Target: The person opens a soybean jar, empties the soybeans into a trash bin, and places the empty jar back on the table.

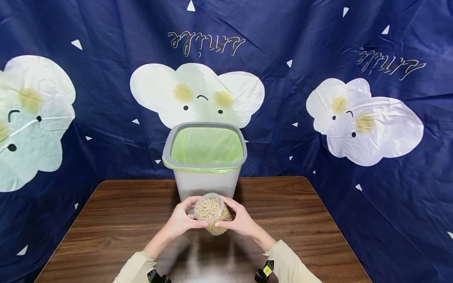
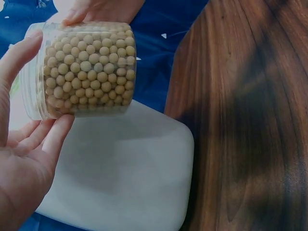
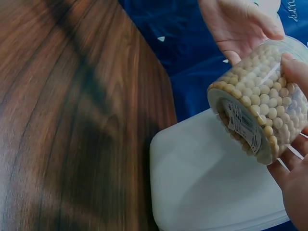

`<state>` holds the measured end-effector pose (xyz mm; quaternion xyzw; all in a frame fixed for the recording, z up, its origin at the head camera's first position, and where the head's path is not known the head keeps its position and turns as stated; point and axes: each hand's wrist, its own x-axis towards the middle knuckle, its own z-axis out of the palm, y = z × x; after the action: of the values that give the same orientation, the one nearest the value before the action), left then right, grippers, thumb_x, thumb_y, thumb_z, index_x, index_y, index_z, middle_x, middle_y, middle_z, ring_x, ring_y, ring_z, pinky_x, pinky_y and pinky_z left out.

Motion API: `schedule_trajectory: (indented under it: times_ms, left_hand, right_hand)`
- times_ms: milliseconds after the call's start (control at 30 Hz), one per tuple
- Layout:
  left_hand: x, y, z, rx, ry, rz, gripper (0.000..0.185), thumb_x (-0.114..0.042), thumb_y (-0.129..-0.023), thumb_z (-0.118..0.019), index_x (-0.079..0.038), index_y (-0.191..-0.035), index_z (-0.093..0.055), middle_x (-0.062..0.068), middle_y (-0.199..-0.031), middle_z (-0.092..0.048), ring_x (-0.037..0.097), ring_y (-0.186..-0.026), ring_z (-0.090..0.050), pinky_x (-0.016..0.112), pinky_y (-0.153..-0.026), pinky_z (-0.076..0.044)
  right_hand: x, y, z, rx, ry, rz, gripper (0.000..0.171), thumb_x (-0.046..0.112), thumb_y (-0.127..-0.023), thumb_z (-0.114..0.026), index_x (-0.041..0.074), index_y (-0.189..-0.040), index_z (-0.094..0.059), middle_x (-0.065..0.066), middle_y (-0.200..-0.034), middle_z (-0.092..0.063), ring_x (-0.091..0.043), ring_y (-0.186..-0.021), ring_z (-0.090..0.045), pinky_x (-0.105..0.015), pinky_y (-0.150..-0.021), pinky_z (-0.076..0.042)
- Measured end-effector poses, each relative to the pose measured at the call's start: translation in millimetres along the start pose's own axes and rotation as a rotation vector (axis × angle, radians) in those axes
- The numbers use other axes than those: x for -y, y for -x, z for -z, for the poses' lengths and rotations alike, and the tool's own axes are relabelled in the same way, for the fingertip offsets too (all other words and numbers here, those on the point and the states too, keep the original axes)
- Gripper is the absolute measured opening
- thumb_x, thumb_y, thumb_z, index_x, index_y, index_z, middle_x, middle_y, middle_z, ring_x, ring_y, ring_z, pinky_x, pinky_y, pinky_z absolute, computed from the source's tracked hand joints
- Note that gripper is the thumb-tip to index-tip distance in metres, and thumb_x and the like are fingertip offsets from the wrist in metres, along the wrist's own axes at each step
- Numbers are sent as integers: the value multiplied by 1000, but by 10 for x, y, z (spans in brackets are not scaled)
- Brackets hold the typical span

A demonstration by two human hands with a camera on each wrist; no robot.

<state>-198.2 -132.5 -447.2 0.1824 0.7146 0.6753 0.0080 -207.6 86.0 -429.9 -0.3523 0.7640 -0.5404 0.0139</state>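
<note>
Pale sleeves (image 1: 293,263) with black wrist cameras (image 1: 158,276) in the foreground, on the near side of the bin (image 1: 207,182). Brown wood-grain table (image 1: 290,224) under the bin; dark blue cloth (image 1: 276,23) behind and to both sides of it, printed with white clouds (image 1: 371,129) and small white triangles (image 1: 191,6). Lower front wall of the bin partly hidden by hands and jar (image 1: 221,226).

Jar: clear, round, raised above the table directly in front of the bin, tilted; contact with the bin not possible to tell. Left hand (image 1: 182,220) curved round the rim side, thumb and fingers gripping; right hand (image 1: 242,220) gripping the opposite side, thumb across the near face. Inside the jar, a mass of round pale beans (image 1: 208,209); clear lid or open mouth, not possible to tell. Inside the bin, a green liner (image 1: 207,143), with its edge showing below the grey rim.

On the jar's base, a white label (image 3: 243,125) with dark print too small to read. Above the bin, on the cloth, upside-down lettering (image 1: 206,43), "smile"; the same word again to the bin's right.
</note>
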Motion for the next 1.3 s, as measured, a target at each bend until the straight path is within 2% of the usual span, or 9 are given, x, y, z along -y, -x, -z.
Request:
schedule_trajectory:
  times_ms: [200,367,500,600,733,833,967,1133,1300]
  left_hand:
    - [40,0,-13,22,13,17,69,4,-62,-78,8,-122,-45,27,-110,-53,18,-91,-57,28,-72,-53]
    - [63,-5,-51,20,10,29,69,4,-62,-78,8,-122,-46,26,-109,-54,18,-90,-56,29,-72,-53]
    - [31,-13,-59,59,35,19,69,2,-64,-78,11,-124,-44,28,-111,-52,16,-91,-57,30,-73,-53]
    - [2,-14,-35,97,70,-7,69,2,-64,-77,13,-123,-42,30,-113,-51,12,-93,-58,28,-75,-52]
    - [-13,-5,-8,167,122,-75,72,3,-65,-77,18,-123,-38,34,-118,-47,9,-98,-57,25,-79,-51]
    - [-11,9,-14,189,162,-122,74,3,-64,-77,20,-124,-36,34,-119,-47,10,-100,-57,24,-80,-50]
    - [-4,31,-30,149,195,-165,73,6,-64,-76,22,-123,-37,32,-118,-50,9,-101,-57,22,-82,-49]
    - [-14,39,-63,102,227,-183,73,8,-64,-75,22,-124,-36,30,-120,-51,8,-104,-56,21,-84,-47]
    - [-40,35,-130,0,190,-178,72,10,-62,-75,20,-124,-39,28,-119,-53,6,-103,-56,19,-83,-47]
  right_hand:
    - [-37,-18,8,44,-74,-66,69,2,-71,-74,-5,-131,-42,-18,-123,-54,-27,-109,-54,-31,-92,-42]
    - [-13,-5,23,55,-41,-55,68,2,-70,-75,-6,-130,-42,-19,-118,-56,-24,-105,-56,-29,-89,-44]
    - [51,16,46,32,-29,-35,66,2,-69,-75,-7,-127,-44,-20,-114,-58,-26,-102,-58,-27,-87,-45]
    - [84,20,63,28,-41,-21,66,2,-68,-74,-8,-126,-46,-21,-112,-59,-25,-99,-59,-26,-85,-45]
    - [118,25,75,67,-67,-18,66,2,-67,-73,-8,-126,-46,-22,-111,-59,-20,-98,-58,-25,-85,-46]
    - [143,29,70,88,-78,-8,66,3,-67,-72,-9,-126,-45,-22,-110,-59,-18,-97,-58,-26,-84,-46]
    - [189,35,43,65,-66,25,66,3,-68,-71,-9,-127,-45,-24,-110,-58,-19,-96,-58,-27,-83,-47]
    - [216,38,16,7,-32,90,65,2,-67,-72,-11,-125,-45,-25,-109,-58,-23,-96,-58,-27,-82,-48]
    - [223,19,2,-58,41,140,68,3,-64,-75,-9,-124,-46,-23,-110,-59,-28,-97,-58,-28,-82,-48]
